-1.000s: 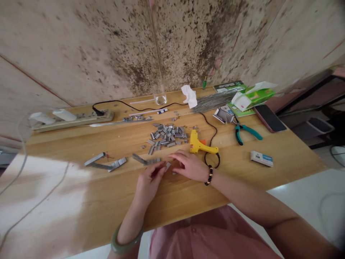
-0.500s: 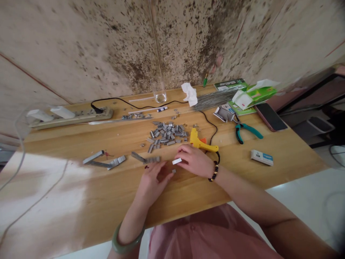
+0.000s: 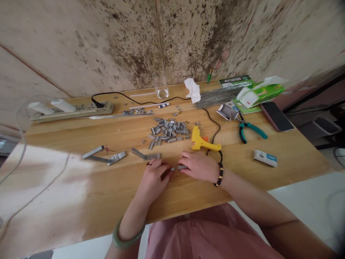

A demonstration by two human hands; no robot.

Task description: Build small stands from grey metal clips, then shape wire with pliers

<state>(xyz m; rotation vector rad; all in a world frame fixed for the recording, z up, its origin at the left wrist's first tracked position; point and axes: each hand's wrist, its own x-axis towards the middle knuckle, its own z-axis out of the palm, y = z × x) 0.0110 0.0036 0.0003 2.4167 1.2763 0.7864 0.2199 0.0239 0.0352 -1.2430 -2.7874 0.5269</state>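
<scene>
My left hand (image 3: 155, 177) rests on the table, its thumb and finger closed on a small grey staple piece (image 3: 173, 169). Facing it, my right hand (image 3: 199, 166) pinches a short staple strip (image 3: 182, 167) low over the wood. A narrow gap separates the two pieces. Just beyond my left fingertips lies an angled shape of joined staple strips (image 3: 145, 156). A larger shape of joined strips (image 3: 104, 157) sits further left. The heap of loose staple strips (image 3: 169, 131) is spread out beyond both hands. A yellow glue gun (image 3: 201, 141) lies right behind my right hand.
Teal-handled pliers (image 3: 252, 128), a staple box (image 3: 265, 158) and a phone (image 3: 277, 116) lie to the right. Along the back are a power strip (image 3: 107, 108), a glass (image 3: 162, 92), crumpled tissue (image 3: 192, 90), thin wires (image 3: 217, 97) and a tissue pack (image 3: 265, 91).
My right hand has lowered and levelled its staple strip, bringing it in line with the small piece at my left fingertips. My left fingers have closed on that piece. The view has shifted slightly.
</scene>
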